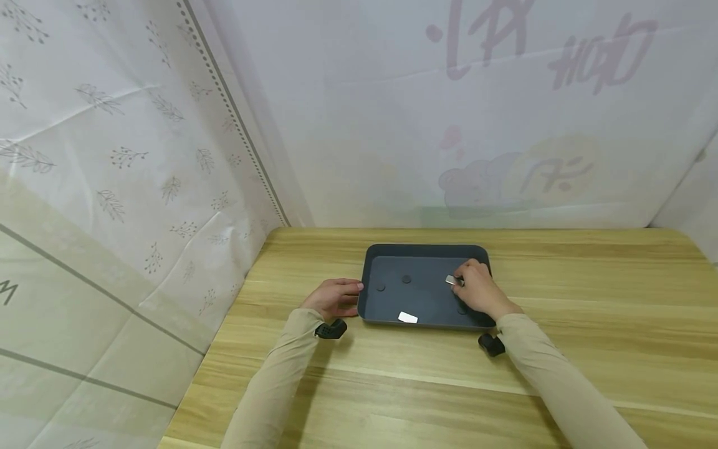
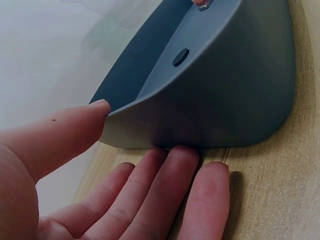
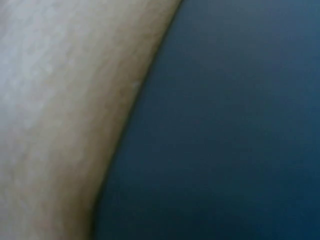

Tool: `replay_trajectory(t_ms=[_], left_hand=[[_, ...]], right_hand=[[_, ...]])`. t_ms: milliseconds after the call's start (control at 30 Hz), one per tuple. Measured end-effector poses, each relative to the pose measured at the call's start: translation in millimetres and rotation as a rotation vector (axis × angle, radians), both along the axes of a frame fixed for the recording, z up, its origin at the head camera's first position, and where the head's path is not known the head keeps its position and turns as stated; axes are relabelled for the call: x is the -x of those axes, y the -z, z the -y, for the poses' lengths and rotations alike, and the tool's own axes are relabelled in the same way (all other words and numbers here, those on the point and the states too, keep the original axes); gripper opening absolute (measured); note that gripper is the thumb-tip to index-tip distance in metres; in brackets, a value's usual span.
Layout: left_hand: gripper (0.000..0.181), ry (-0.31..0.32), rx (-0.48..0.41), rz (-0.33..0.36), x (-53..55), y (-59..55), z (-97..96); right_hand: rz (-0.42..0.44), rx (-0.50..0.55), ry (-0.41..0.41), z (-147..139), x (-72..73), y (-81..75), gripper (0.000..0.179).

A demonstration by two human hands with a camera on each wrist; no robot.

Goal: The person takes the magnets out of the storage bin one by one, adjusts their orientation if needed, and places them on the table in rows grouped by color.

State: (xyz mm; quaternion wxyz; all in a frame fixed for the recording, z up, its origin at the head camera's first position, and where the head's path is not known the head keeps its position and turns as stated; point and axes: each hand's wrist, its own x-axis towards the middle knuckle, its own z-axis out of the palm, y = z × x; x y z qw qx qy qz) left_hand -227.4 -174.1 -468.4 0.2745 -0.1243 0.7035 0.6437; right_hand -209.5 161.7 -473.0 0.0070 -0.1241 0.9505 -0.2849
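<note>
Nearest the viewer, two beige sleeves, each with a black wrist-mounted camera, lie on the light wooden worktop (image 1: 392, 386).

The dark blue-grey rectangular plastic tray (image 1: 387, 312) sits at the worktop's centre and serves as reference.

The left hand (image 1: 332, 298) rests at the tray's left edge. The left wrist view shows its thumb on the corner rim and its straight fingers (image 2: 175, 170) against the outer wall: a spread, bracing grip.

Inside the tray, a small white rectangular tag (image 1: 407, 317) lies near the front wall; two small black round discs (image 1: 393, 284) lie left of centre.

The right hand (image 1: 477, 290) is in the tray's right half, its fingertips pinching a small silver metal block (image 1: 451, 280). The right wrist view is blurred.

Judged risk: the pinch is shallow, so the block may slip, drop and scatter the discs. The left hand's hold is light, so the tray may slide.
</note>
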Motion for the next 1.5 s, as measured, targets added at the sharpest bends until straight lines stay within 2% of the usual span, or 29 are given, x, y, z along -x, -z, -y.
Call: replay_trajectory(t_ms=[667,1100,1233,1500], left_hand=[[0.044,0.006,0.000,0.014,3.3,-1.2,0.5],[0.043,-0.008,0.010,0.013,-0.5,-3.2,-0.5],[0.044,-0.003,0.012,0.009,-0.5,-3.4,-0.6],[0.046,0.022,0.011,0.009,-0.5,-2.3,0.9]], right_hand=[[0.009,0.018,0.037,0.4,2.9,0.0,0.019],[0.016,0.039,0.048,2.2,4.2,2.5,0.016],[0.038,0.052,0.037,2.3,4.7,2.5,0.016],[0.138,0.050,0.021,2.5,6.7,0.2,0.018]])
